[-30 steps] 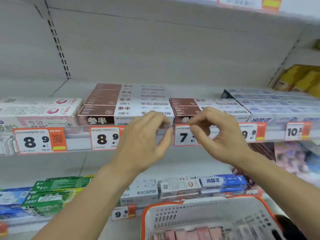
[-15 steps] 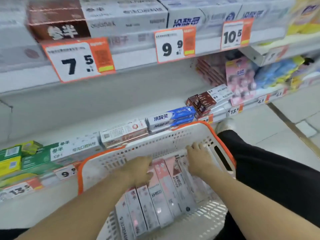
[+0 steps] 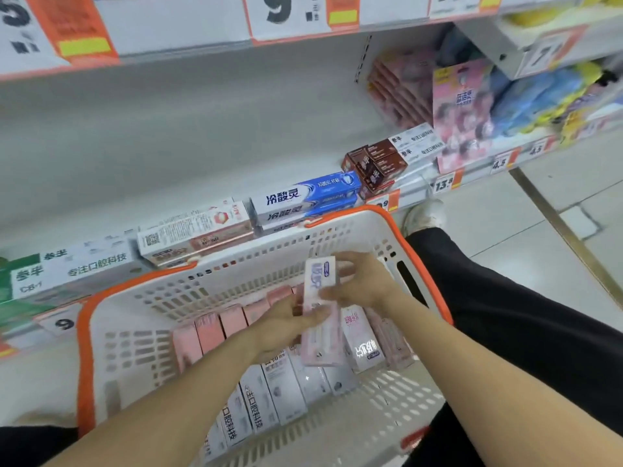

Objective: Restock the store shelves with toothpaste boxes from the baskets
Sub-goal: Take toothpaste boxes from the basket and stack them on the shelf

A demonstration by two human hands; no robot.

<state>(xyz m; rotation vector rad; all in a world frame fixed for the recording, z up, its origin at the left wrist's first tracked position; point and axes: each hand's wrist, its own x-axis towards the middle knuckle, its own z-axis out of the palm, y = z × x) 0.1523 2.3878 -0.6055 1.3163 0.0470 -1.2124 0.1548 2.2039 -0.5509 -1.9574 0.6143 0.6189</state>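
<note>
Both my hands are inside the white basket [image 3: 135,318]. My left hand [image 3: 286,326] and right hand [image 3: 362,281] pinch one pink toothpaste box [image 3: 320,311], raised above the packed boxes [image 3: 269,392].

Pale tiled floor [image 3: 526,237], white shelving back panel [image 3: 188,129].
</note>
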